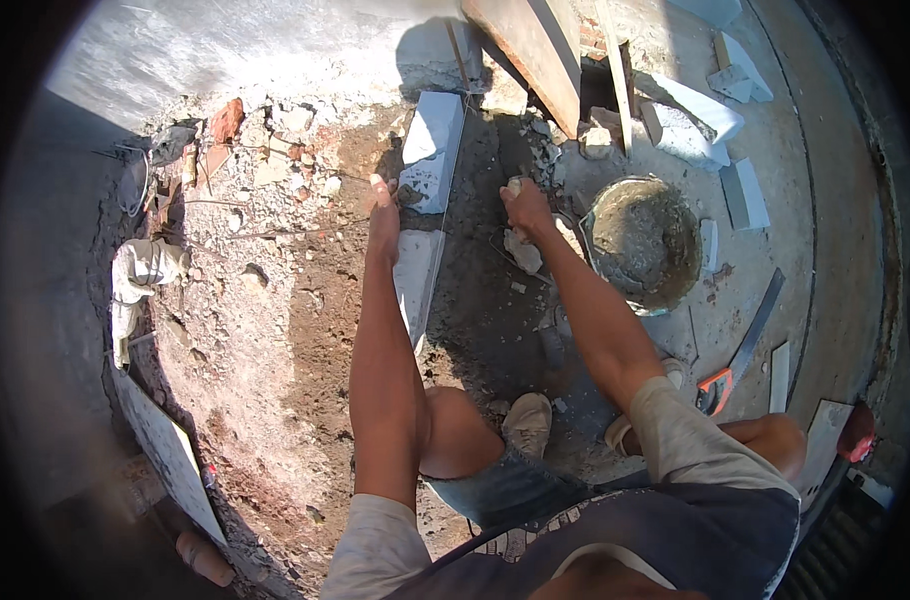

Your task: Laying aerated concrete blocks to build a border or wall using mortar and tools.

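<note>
My left hand reaches along the left side of a white block, its visible fingers stretched out. Whether it presses on the block I cannot tell. A smear of grey mortar lies by the block's near left corner. Closer to me, a second white block continues the row, partly behind my left forearm. To the right, across a strip of dark soil, my right hand is closed in a fist. Something pale shows at its top; its kind is unclear.
A bucket of grey mortar stands right of my right forearm. Beyond are cut white blocks and a handsaw with an orange handle. Wooden boards lean at the far side. Rubble covers the left ground beside a wall.
</note>
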A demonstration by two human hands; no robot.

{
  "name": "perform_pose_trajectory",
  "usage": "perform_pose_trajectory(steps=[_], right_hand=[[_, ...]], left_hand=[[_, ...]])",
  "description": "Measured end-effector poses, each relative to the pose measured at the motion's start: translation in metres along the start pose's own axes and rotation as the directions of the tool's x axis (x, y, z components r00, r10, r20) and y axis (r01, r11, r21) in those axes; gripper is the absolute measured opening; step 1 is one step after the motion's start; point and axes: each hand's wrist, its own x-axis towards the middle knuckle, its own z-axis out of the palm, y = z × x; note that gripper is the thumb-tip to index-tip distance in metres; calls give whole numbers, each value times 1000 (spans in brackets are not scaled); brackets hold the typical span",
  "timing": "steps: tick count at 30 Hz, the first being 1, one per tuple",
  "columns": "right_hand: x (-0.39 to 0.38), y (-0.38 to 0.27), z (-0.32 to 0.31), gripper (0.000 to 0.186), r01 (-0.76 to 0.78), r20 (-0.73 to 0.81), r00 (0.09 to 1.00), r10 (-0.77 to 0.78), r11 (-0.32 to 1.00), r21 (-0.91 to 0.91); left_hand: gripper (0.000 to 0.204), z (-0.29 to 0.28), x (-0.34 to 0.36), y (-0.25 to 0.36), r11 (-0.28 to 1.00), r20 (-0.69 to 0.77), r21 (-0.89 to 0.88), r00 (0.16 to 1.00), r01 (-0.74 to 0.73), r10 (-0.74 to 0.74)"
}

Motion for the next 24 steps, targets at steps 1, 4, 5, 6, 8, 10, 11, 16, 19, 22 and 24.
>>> perform_pose_trajectory(steps=[1,4,5,6,8,10,11,16,19,22,24], right_hand=[[-1,-1,4,44,-11,32,999,9,998,62],[-42,-12,10,42,-88,169,985,30,936,342],[-46,-11,16,38,-67,201,980,-9,926,371],[-48,-14,15,38,-64,194,981,-10,926,373],[-51,-18,15,36,-218,334,943,9,774,595],[-52,-11,11,35,-291,380,925,11,664,689],[-53,-6,7,34,-362,428,904,3,538,761],[-104,-14,-21,32,-215,393,910,-133,658,721],[-154,-38,-38,41,-58,309,935,-174,786,616],[-182,-49,-37,53,171,150,962,-226,934,313],[-188,-53,-33,55,342,60,939,-338,936,-89]], left_hand=[[83,1,-2,2,999,7,-32,1000,14,-14],[83,-7,-21,15,991,-29,-116,997,72,-76],[82,-18,-19,16,993,1,-99,998,70,-70],[82,-20,-15,15,994,45,-82,997,67,-63],[83,-17,-9,7,997,50,-56,998,44,-41],[83,-8,-8,12,999,57,-34,998,27,-25],[84,0,-7,13,998,75,-59,997,26,-22],[92,-14,-21,24,980,72,-194,997,38,-24],[90,-27,-29,27,975,21,-202,996,90,-88],[87,-25,-27,24,972,41,-206,993,113,-106],[88,-19,-27,25,971,56,-202,992,126,-116]])
